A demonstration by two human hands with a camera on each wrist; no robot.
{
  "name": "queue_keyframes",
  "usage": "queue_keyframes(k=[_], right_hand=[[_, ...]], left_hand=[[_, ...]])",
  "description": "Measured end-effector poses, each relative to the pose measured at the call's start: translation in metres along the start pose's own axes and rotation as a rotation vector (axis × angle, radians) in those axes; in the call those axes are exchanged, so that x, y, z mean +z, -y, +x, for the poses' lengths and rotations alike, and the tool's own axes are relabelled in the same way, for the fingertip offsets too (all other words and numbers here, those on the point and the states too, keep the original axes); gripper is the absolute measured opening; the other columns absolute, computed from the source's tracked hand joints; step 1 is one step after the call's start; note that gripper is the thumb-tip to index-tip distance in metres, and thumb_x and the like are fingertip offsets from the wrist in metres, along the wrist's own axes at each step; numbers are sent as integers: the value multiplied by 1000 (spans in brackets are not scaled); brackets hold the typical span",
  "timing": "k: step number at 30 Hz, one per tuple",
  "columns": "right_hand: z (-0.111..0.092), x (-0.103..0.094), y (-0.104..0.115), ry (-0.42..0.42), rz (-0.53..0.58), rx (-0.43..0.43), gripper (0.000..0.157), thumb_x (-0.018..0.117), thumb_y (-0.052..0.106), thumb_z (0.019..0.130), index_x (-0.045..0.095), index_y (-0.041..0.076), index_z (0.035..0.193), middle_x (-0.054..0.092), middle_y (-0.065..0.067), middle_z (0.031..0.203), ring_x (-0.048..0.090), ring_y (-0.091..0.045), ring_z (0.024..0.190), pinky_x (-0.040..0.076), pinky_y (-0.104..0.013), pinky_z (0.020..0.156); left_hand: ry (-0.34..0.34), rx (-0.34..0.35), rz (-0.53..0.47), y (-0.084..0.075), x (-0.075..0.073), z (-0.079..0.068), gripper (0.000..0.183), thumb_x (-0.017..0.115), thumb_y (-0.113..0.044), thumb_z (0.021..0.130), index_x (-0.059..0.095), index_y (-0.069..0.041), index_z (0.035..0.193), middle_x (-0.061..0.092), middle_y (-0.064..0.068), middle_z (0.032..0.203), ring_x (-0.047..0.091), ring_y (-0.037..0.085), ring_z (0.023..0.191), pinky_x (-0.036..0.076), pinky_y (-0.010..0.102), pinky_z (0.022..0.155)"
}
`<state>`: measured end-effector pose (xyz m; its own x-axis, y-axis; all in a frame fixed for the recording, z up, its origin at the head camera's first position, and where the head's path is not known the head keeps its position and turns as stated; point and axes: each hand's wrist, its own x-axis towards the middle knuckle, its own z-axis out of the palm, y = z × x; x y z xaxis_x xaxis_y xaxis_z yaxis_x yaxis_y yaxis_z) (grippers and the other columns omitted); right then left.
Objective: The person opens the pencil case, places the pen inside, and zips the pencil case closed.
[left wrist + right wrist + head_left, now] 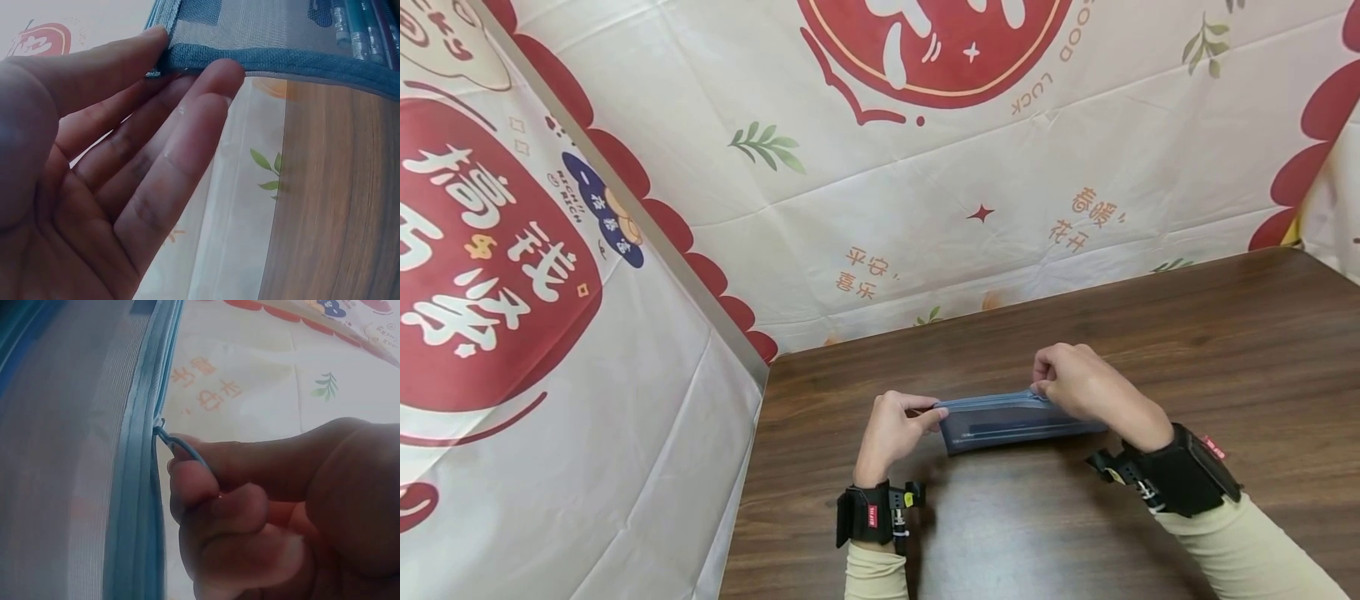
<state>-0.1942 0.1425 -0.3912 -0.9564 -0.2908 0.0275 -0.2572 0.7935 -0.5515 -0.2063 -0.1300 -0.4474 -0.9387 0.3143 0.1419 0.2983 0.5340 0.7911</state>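
A blue mesh pencil case (1000, 421) with a zipper along its top edge is held up over the wooden table. My left hand (895, 429) pinches its left end between thumb and fingers; the left wrist view shows the thumb on the case's corner (164, 59). Through the mesh in that view, several pencils (356, 31) show inside. My right hand (1086, 387) pinches the cord pull (187, 450) of the zipper slider (159, 424), partway along the blue zipper (134, 506). The fingers hide part of the cord.
The brown wooden table (1210, 350) extends to both sides of the case. A white printed cloth (925, 208) hangs behind the table, and another printed cloth panel (625, 433) stands along its left edge.
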Motion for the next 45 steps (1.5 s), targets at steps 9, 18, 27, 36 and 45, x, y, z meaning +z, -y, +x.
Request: queue_keyframes(k=[9, 18, 27, 36, 45], right_hand=[[-6, -5, -6, -7, 25, 34, 8, 59, 2, 86, 60, 5, 78, 67, -6, 77, 47, -15, 57, 38, -31, 51], [-8, -7, -13, -21, 14, 57, 7, 61, 3, 85, 61, 4, 78, 64, -7, 74, 48, -17, 59, 39, -32, 52], [-9, -9, -15, -18, -2, 64, 8, 61, 4, 86, 60, 5, 78, 63, -7, 73, 48, -17, 60, 40, -32, 52], [-10, -11, -18, -58, -80, 78, 10, 64, 7, 85, 58, 4, 78, 55, -5, 67, 48, -18, 59, 39, -33, 51], [-13, -17, -19, -86, -103, 99, 7, 61, 4, 84, 58, 3, 78, 58, -8, 71, 48, -19, 59, 40, -33, 51]], left_hand=[[-4, -20, 23, 4, -5, 0, 22, 69, -27, 84, 76, -12, 99, 76, 5, 80, 70, 16, 68, 56, 26, 59], [-1, -21, 18, 5, -6, -1, 23, 69, -27, 84, 75, -10, 99, 76, 6, 80, 70, 14, 67, 56, 27, 58], [13, -22, 0, 6, -7, -1, 23, 69, -27, 84, 75, -11, 99, 76, 7, 80, 70, 14, 67, 58, 28, 60], [16, -36, -6, 4, -10, -2, 20, 69, -23, 84, 75, -10, 98, 76, 8, 81, 71, 19, 69, 57, 28, 59], [12, -59, -21, 7, -12, -3, 21, 69, -21, 84, 75, -7, 99, 76, 10, 81, 71, 19, 68, 59, 36, 62]])
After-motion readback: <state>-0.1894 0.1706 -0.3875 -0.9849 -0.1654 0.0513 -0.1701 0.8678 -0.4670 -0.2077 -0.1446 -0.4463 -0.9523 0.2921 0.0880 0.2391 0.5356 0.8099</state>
